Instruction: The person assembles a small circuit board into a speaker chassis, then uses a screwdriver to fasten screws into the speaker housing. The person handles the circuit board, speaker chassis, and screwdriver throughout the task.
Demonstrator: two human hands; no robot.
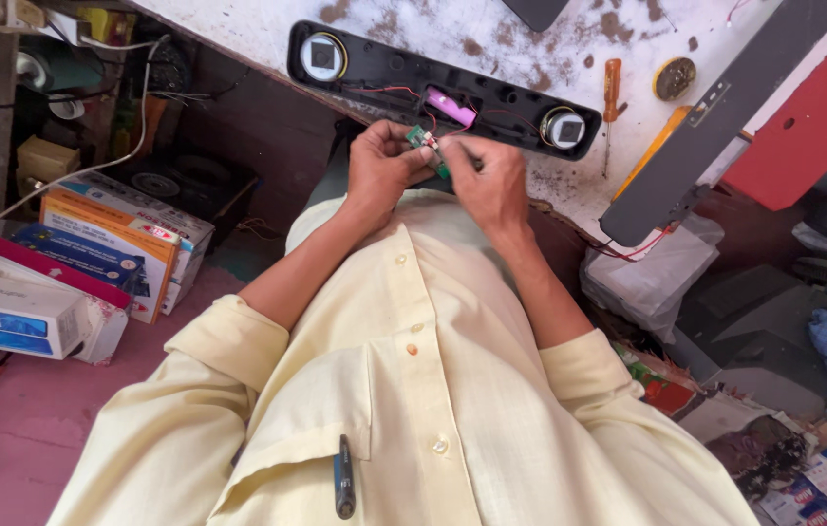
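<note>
My left hand (382, 168) and my right hand (491, 183) meet at the near edge of a stained white workbench (491, 29). Together they pinch a small green circuit board (423, 139). Thin red wires (389, 91) run from the board into an open black speaker bar shell (384, 70) lying on the bench. The shell holds a round speaker at each end, one on the left (322, 56) and one on the right (563, 128), and a pink battery cell (451, 107) in the middle. My cream shirt fills the lower frame.
An orange-handled screwdriver (611, 90) and a small round part (675, 78) lie right of the shell. A long black panel (725, 107) leans across the bench's right side. Cardboard boxes (92, 253) are stacked on the left, a plastic bag (652, 278) on the right.
</note>
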